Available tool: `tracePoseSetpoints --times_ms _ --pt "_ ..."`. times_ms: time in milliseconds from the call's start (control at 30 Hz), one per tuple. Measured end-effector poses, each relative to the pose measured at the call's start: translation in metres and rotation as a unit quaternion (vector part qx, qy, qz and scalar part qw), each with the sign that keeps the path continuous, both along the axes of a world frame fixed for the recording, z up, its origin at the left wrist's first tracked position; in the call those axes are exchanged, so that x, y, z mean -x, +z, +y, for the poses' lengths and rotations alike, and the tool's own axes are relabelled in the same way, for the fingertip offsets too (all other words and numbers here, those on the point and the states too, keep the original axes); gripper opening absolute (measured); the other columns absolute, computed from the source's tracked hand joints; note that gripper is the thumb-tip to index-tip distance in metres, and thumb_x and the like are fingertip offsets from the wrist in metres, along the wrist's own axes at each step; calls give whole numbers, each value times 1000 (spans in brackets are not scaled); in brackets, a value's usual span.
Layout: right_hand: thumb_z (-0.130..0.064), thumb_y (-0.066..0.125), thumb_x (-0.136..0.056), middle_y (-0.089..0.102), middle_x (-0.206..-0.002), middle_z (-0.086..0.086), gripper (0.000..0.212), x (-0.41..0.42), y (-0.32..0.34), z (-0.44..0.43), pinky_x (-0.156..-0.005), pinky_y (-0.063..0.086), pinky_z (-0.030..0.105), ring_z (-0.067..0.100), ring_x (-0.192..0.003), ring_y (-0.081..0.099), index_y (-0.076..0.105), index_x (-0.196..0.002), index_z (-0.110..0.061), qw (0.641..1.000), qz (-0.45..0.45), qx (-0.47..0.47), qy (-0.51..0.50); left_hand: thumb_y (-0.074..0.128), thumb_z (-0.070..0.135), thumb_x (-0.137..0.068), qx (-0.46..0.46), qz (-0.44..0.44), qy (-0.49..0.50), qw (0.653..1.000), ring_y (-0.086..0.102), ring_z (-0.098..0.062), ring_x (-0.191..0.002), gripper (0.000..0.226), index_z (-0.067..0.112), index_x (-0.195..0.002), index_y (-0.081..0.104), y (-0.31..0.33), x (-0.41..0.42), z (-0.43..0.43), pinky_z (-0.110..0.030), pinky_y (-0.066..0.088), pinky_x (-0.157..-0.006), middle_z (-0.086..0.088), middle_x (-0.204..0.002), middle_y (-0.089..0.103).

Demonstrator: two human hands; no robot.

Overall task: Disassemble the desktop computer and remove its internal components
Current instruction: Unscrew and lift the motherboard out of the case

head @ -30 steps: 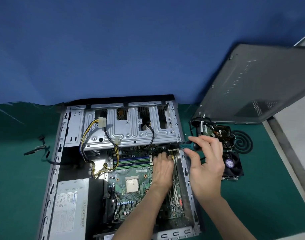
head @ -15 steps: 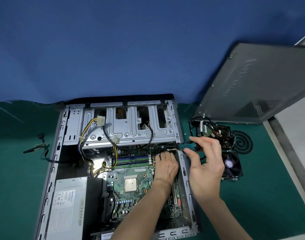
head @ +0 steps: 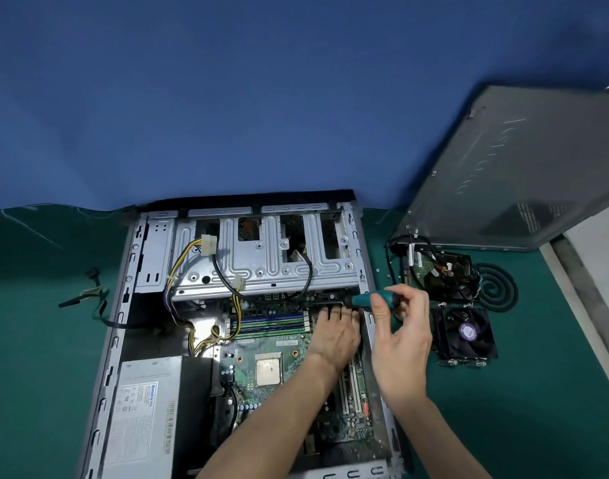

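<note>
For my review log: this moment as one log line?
right hand: grips screwdriver | left hand: on motherboard | case: open

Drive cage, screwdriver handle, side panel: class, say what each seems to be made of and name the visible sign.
Drive cage: bare sheet metal, probably steel; silvery, dull sheen, pressed ribs and punched holes.
Screwdriver handle: probably plastic or rubber; teal and black, matt.
Side panel: seemingly painted sheet metal; thin, flat, grey, with a perforated vent and embossed lettering.
</note>
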State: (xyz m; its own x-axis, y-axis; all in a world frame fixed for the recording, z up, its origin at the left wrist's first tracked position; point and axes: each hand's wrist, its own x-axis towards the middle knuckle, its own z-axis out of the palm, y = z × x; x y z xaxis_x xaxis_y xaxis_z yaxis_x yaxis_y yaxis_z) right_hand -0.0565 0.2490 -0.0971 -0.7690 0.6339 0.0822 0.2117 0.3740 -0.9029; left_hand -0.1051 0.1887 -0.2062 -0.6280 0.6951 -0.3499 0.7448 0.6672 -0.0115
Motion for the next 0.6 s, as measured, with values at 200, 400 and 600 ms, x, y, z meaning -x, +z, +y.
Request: tracePoseSetpoints --times_ms 200,400,600 --pt "-37 53 -90 52 -97 1 21 1 -5 0 -79 40 20 1 -91 51 47 -104 -22 1000 -1 -10 1 32 10 -99 -33 5 21 999 38 -35 -127 45 -5 -142 26 1 -6 2 -43 30 -104 -23 -142 38" --pt "-39 52 -89 52 -97 2 23 1 -6 1 -78 39 15 1 -90 50 47 -103 -21 1000 -5 -17 -3 36 15 -98 0 27 56 998 41 -31 -122 46 -4 -139 28 10 -13 10 -37 32 -100 -20 -133 45" --pt "-46 51 -87 55 -92 0 27 -2 1 -2 -74 45 35 12 -82 53 46 -102 -24 1000 -5 -18 -10 36 12 -98 -20 -2 105 994 40 -31 -124 43 -5 -137 30 16 -15 10 -37 32 -102 -20 -133 44"
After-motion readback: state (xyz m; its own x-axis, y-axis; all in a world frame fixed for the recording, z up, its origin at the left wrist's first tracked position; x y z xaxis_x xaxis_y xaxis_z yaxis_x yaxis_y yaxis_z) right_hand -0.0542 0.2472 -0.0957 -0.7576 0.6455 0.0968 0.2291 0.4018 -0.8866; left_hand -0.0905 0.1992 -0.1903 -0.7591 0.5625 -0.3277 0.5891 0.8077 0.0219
